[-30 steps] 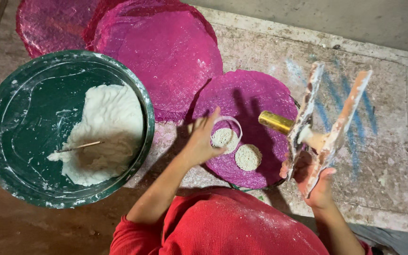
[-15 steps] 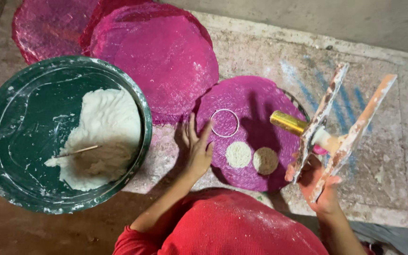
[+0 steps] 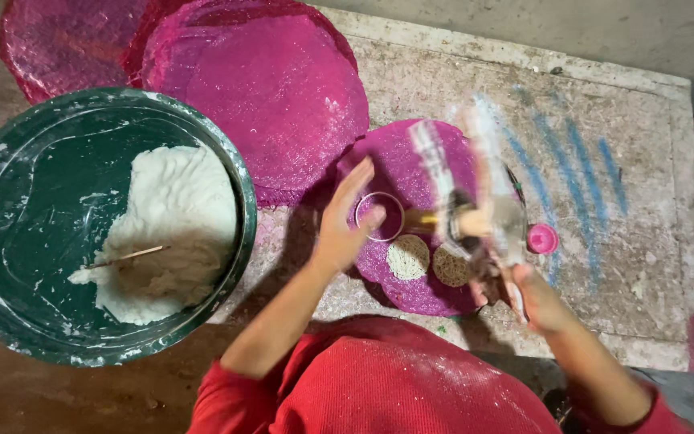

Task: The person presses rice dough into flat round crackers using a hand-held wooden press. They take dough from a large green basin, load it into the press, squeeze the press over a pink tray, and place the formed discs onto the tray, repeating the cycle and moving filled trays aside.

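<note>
My left hand (image 3: 345, 219) rests on a small round pink mat (image 3: 399, 153), fingers spread, touching a thin ring mould (image 3: 379, 215). Two round noodle-like dough patties (image 3: 408, 257) lie side by side on the mat just right of the ring. My right hand (image 3: 533, 297) grips a two-handled dough press (image 3: 475, 189), blurred by motion, held above the mat with its brass barrel (image 3: 423, 219) pointing toward the ring.
A large green basin (image 3: 10, 201) with white dough (image 3: 174, 225) and a thin stick (image 3: 126, 257) sits at left. Two large pink mesh mats (image 3: 259, 88) lie at the back. A small pink cap (image 3: 541, 239) sits on the flour-dusted stone slab (image 3: 636, 241).
The press has swung left from beside the mat to over it. My left hand slid right onto the ring. The pink cap now lies uncovered on the slab.
</note>
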